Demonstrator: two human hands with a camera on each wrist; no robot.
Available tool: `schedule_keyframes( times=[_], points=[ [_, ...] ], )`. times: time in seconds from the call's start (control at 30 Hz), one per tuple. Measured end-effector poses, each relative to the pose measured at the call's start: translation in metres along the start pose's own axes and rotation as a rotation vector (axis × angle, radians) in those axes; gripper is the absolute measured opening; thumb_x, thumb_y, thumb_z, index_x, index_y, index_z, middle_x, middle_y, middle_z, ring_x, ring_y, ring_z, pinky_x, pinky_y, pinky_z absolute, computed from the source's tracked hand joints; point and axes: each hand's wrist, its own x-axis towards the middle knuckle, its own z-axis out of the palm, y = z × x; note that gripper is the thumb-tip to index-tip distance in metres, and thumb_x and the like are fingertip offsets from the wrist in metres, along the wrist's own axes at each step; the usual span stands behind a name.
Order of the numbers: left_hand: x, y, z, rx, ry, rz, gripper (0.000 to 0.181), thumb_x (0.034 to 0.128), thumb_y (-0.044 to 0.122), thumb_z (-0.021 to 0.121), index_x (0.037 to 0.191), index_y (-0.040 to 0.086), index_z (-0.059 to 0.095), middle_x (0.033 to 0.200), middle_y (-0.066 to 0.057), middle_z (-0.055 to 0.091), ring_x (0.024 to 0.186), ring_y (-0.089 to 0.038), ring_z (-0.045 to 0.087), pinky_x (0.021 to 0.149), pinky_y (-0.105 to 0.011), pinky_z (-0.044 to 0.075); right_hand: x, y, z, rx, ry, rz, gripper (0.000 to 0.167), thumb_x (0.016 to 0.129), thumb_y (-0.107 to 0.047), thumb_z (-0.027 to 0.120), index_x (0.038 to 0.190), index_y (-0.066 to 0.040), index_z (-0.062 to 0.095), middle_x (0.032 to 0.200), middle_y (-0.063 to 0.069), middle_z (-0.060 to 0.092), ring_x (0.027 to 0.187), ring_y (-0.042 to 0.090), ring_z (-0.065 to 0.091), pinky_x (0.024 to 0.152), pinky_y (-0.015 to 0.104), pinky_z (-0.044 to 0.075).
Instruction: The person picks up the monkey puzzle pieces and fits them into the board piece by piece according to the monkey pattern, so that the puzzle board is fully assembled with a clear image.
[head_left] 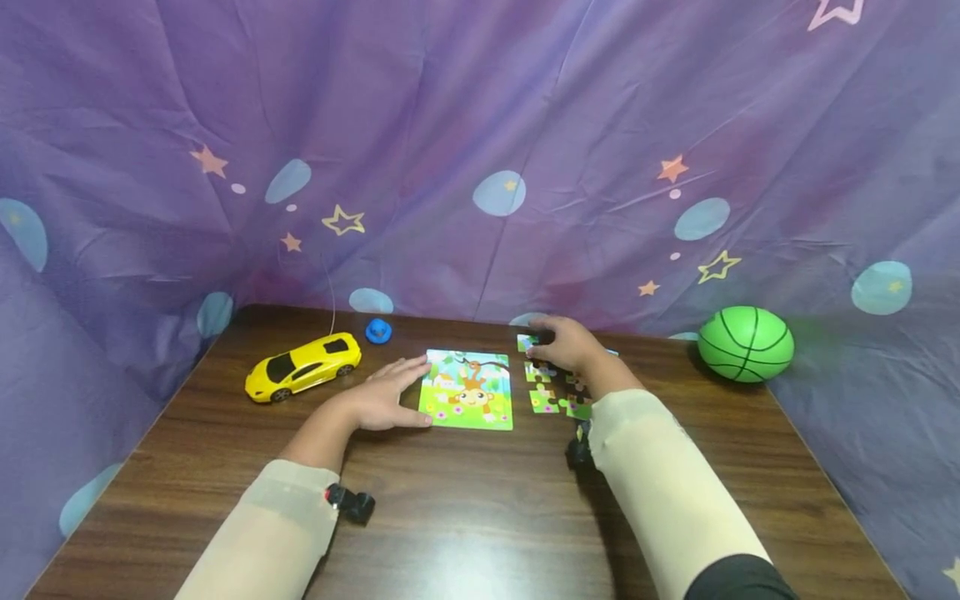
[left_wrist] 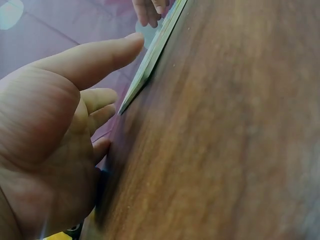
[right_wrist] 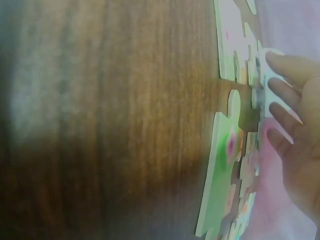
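Note:
A square picture board with a monkey (head_left: 468,396) lies flat on the table. My left hand (head_left: 384,402) is at its left side, thumb and fingers spread; in the left wrist view the thumb of that hand (left_wrist: 55,105) is close to the board's edge (left_wrist: 150,65). Several loose puzzle pieces (head_left: 543,402) lie to the right of the board. Over the back ones reaches my right hand (head_left: 572,346), its thumb and fingers apart around a blue-green piece (head_left: 525,342). The right wrist view has this hand (right_wrist: 302,115) beyond the nearer pieces (right_wrist: 217,175), fingers spaced apart.
A yellow toy car (head_left: 303,367) and a small blue toy (head_left: 378,331) are at the back left of the wooden table (head_left: 450,517). A green ball (head_left: 746,344) sits at the back right. Purple cloth (head_left: 420,150) hangs behind the table and along its sides.

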Motion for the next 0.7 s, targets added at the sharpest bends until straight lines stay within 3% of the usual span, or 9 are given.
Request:
schedule_keyframes(
  times=[0.17,0.37,0.5,0.7],
  points=[
    [-0.001,0.000,0.000,0.016,-0.020,-0.015,0.099,0.0942,0.053,0.075,0.172,0.018,0.025,0.183,-0.006,0.013,0.169,-0.040,0.003,0.131,-0.076,0.006,0.003,0.001,0.002,0.011,-0.018,0.013,0.069,0.096,-0.036,0.080,0.158,-0.017,0.055,0.165,0.014,0.052,0.152,0.039,0.048,0.125,0.059,0.041],
    [0.000,0.002,0.002,0.034,-0.022,-0.031,0.098,0.0944,0.052,0.075,0.172,0.020,0.025,0.183,-0.002,0.014,0.170,-0.038,0.002,0.132,-0.075,0.005,0.003,-0.003,0.001,-0.012,-0.016,0.014,0.063,0.096,-0.032,0.082,0.153,-0.016,0.060,0.159,0.013,0.057,0.134,0.036,0.062,0.121,0.056,0.047],
    [-0.001,0.001,0.002,0.057,-0.015,-0.040,0.099,0.0938,0.054,0.075,0.172,0.021,0.025,0.182,-0.002,0.016,0.170,-0.037,0.004,0.132,-0.074,0.006,0.004,-0.008,0.002,-0.053,0.002,-0.010,0.061,0.094,-0.031,0.084,0.149,-0.014,0.065,0.156,0.016,0.057,0.135,0.037,0.059,0.121,0.057,0.046],
    [-0.001,0.002,0.002,0.086,-0.010,-0.049,0.099,0.0934,0.056,0.075,0.172,0.022,0.026,0.182,-0.001,0.018,0.170,-0.036,0.007,0.133,-0.072,0.009,0.007,-0.012,0.007,-0.077,0.052,-0.075,0.057,0.088,-0.022,0.089,0.138,-0.004,0.070,0.121,0.017,0.066,0.115,0.034,0.060,0.108,0.051,0.052]
  ],
)
